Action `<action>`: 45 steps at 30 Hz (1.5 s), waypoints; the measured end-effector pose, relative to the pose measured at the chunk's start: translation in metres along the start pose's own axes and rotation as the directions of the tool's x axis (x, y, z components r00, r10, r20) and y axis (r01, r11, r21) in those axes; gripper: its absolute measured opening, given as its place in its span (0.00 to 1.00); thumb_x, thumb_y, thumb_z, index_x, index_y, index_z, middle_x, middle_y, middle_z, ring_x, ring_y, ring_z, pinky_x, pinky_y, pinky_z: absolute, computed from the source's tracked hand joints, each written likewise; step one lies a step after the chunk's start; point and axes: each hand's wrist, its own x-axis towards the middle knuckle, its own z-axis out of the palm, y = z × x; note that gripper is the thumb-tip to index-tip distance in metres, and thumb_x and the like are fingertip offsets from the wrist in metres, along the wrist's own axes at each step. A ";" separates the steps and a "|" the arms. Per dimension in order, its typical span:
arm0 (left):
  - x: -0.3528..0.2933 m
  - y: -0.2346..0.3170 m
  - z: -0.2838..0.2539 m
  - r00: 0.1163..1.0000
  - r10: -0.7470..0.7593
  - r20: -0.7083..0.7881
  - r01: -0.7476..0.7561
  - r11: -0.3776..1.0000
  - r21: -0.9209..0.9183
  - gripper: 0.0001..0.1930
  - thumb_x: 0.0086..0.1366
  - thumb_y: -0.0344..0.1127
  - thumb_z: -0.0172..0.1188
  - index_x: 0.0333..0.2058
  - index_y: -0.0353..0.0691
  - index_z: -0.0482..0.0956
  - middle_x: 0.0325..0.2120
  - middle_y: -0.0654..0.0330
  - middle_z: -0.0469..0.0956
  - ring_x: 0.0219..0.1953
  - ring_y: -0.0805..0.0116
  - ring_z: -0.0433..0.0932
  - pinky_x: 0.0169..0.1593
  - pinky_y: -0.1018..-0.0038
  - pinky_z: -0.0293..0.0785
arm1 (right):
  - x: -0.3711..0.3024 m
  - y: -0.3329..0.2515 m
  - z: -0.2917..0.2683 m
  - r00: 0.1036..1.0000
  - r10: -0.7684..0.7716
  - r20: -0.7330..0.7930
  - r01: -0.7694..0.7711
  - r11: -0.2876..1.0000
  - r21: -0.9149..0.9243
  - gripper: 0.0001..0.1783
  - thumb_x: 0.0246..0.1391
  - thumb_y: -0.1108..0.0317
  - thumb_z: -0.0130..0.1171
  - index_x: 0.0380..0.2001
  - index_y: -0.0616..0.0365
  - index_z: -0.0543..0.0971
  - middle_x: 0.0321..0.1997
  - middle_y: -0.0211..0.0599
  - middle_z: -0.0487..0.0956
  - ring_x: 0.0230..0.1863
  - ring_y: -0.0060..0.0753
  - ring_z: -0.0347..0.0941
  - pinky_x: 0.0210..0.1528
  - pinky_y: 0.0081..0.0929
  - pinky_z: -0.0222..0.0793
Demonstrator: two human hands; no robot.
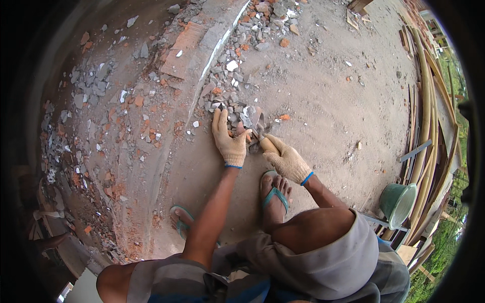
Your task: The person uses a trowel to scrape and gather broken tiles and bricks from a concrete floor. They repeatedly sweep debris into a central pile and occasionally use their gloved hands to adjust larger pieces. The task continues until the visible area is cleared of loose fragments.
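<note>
My right hand (pixel 289 160), in a cream knit glove with a blue cuff, is closed around the wooden handle (pixel 269 146) of a trowel. The trowel's metal blade (pixel 257 119) points away from me, against the near end of a pile of broken rubble (pixel 235 96). Just left of it, my left hand (pixel 230 144) wears a matching glove. Its fingers are apart and curved, reaching into the grey and orange pieces, with the thumb toward the trowel. Whether a piece lies under those fingers I cannot tell.
A raised strip of broken masonry (pixel 182 50) with a pale edge runs along the pile's left. Loose rubble (pixel 93 81) covers the ground beyond it. At the right lie a green bucket (pixel 398 204), tipped over, and long bamboo poles (pixel 425 111). My sandalled feet stand close behind my hands.
</note>
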 end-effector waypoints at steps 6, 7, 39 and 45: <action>-0.013 0.013 -0.004 0.991 -0.102 -0.081 0.090 0.986 -0.144 0.33 0.54 0.23 0.79 0.61 0.37 0.84 0.68 0.51 0.78 0.67 0.54 0.78 0.67 0.60 0.78 | -0.021 -0.011 0.015 0.991 0.135 0.022 -0.136 0.989 0.065 0.39 0.69 0.55 0.67 0.78 0.56 0.70 0.59 0.53 0.87 0.57 0.41 0.85 0.62 0.39 0.78; -0.014 0.016 -0.004 0.987 -0.141 -0.074 0.127 0.978 -0.167 0.30 0.56 0.24 0.78 0.60 0.36 0.85 0.66 0.51 0.79 0.67 0.54 0.78 0.67 0.61 0.78 | -0.026 -0.016 0.015 0.988 0.154 0.031 -0.156 0.986 0.063 0.40 0.68 0.57 0.67 0.79 0.56 0.70 0.54 0.48 0.87 0.49 0.34 0.84 0.57 0.35 0.79; -0.014 0.000 -0.078 0.775 0.317 0.546 -0.559 0.746 0.361 0.73 0.47 0.70 0.82 0.80 0.30 0.54 0.77 0.31 0.58 0.79 0.30 0.57 0.81 0.41 0.53 | -0.062 0.027 -0.064 0.830 0.310 -0.465 -0.178 0.936 0.305 0.36 0.73 0.58 0.63 0.79 0.53 0.70 0.36 0.30 0.80 0.23 0.15 0.70 0.22 0.21 0.69; -0.041 -0.008 -0.025 0.849 0.389 0.357 -0.508 0.786 0.352 0.77 0.43 0.78 0.79 0.79 0.30 0.55 0.77 0.30 0.58 0.80 0.27 0.55 0.81 0.34 0.49 | -0.126 0.069 -0.029 0.835 0.414 -0.362 -0.296 0.893 0.340 0.36 0.73 0.60 0.63 0.80 0.50 0.70 0.33 0.28 0.79 0.24 0.16 0.71 0.23 0.23 0.68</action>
